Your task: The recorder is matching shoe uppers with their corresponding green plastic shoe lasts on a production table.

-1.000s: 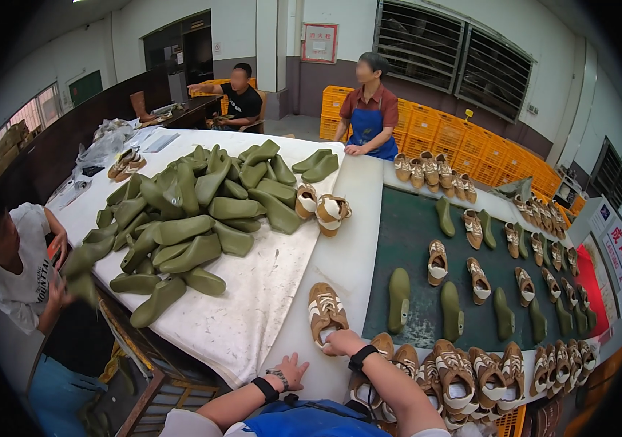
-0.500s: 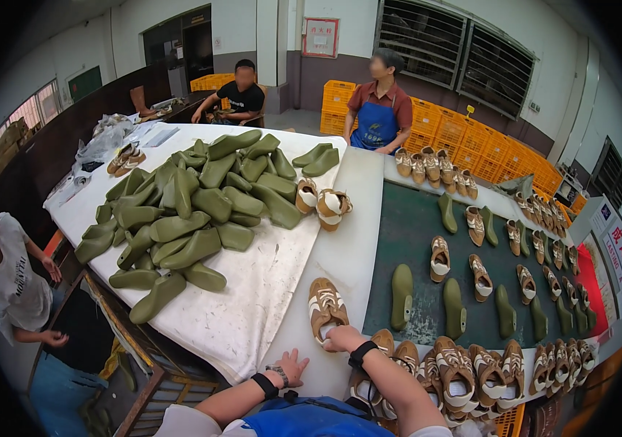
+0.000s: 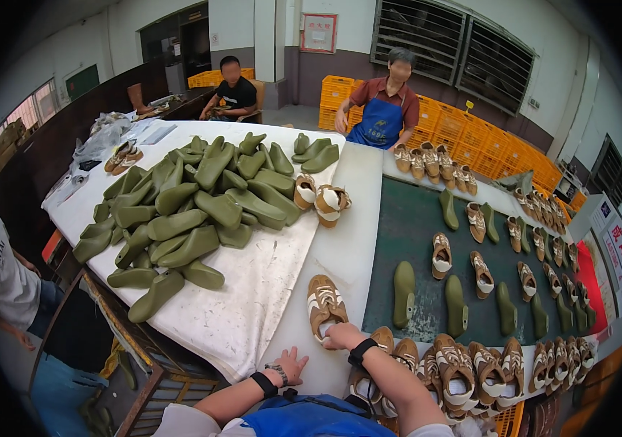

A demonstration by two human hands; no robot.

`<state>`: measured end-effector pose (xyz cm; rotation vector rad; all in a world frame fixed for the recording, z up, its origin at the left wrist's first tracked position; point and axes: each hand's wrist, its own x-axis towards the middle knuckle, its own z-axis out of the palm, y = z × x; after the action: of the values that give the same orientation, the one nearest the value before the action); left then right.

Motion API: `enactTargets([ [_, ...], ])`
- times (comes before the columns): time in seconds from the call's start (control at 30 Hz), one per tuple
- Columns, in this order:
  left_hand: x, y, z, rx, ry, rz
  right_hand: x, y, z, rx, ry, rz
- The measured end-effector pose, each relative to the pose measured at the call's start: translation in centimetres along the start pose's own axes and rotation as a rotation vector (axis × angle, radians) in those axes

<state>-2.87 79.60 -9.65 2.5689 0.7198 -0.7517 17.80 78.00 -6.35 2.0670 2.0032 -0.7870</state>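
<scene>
A brown-and-white sneaker (image 3: 325, 302) stands on the white tabletop, toe pointing away from me. My right hand (image 3: 343, 336) grips it at the heel opening, fingers bent over the rim. My left hand (image 3: 289, 365) rests on the near part of the table with its fingers spread and nothing in them. Beyond it, a big heap of green shoe lasts (image 3: 209, 207) covers the white cloth (image 3: 242, 320). A pair of similar sneakers (image 3: 330, 204) sits beside the heap. To the right of my right hand, more sneakers (image 3: 464, 375) stand in a row along the near edge.
The green conveyor belt (image 3: 427, 302) on the right carries sneakers and single lasts in rows. A co-worker in a blue apron (image 3: 380, 120) stands at the far side, another person (image 3: 232, 95) sits behind, a third (image 3: 5, 269) is at the left. Orange crates (image 3: 445, 135) line the wall.
My hands and the sneaker stay almost still. Lasts on the heap's top have shifted, and another shows at the far corner. The apron-wearing co-worker has turned; the person at left has moved further left.
</scene>
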Motion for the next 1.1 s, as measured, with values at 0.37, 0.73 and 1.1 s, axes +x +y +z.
enactTargets([
  [0.37,0.9,0.0,-0.2,0.008,-0.017,0.036,-0.8,1.7,-1.2,0.091,-0.024,-0.009],
  [0.73,0.3,-1.7,-0.5,-0.095,0.076,0.147,1.4,19.1,-10.9,0.339,0.571,0.452],
  [1.1,0.0,-2.0,1.2,-0.218,0.255,0.148,13.7,27.9,-6.9,0.380,0.784,0.590],
])
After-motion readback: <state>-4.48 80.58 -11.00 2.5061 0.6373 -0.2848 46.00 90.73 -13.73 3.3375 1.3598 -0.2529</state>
